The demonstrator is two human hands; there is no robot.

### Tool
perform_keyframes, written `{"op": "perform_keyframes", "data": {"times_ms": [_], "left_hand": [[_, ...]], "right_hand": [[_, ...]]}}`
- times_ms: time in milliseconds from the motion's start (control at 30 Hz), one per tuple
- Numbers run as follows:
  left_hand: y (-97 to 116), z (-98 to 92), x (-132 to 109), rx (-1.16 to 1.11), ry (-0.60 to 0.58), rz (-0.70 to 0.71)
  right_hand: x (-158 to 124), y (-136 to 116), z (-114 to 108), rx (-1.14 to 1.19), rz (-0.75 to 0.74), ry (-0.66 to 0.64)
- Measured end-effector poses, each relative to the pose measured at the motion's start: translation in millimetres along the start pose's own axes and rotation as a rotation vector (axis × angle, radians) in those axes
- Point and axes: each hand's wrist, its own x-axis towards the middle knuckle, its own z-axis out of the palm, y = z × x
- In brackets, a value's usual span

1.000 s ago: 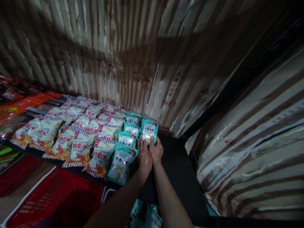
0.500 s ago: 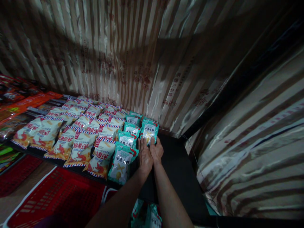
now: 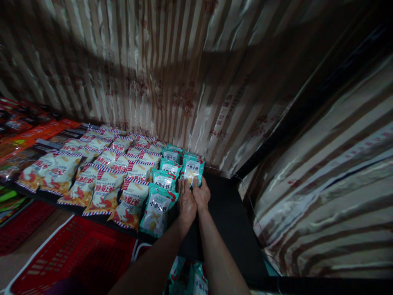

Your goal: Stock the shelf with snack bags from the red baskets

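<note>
At the back of the dark shelf a teal-and-white snack bag (image 3: 193, 167) stands leaning, with another teal bag partly showing behind it. My left hand (image 3: 186, 201) presses its lower left side, fingers stretched upward and close together. On the lower right, my right hand (image 3: 201, 193) grips the same bag, its fingers partly bent and the thumb side toward my left hand. Just left of my hands runs a column of matching teal bags, the nearest one (image 3: 156, 211) at the shelf's front.
Several rows of white-and-orange snack bags (image 3: 104, 188) fill the shelf to the left. Bare black shelf (image 3: 224, 221) lies to the right. Below are a red basket (image 3: 82, 246) and more teal bags (image 3: 199, 282). Striped curtain (image 3: 172, 82) hangs behind; a thin wire (image 3: 253, 209) runs at right.
Almost nothing differs. Both hands stay on the same teal bag; the view has shifted very slightly.
</note>
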Motion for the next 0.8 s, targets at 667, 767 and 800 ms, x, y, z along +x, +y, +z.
{"op": "perform_keyframes", "data": {"times_ms": [667,767,800], "left_hand": [[8.9,-9.3,-4.4,0.011,0.018,0.079],[22.5,-22.1,-15.4,0.045,-0.093,0.138],[26.6,-26.8,-21.4,0.049,-0.131,0.146]], "right_hand": [[-22.0,6.2,-24.7,0.316,-0.007,0.001],[-48.1,7.7,-35.3,0.343,0.017,0.071],[-57.9,8.8,-38.6,0.343,0.011,0.084]]}}
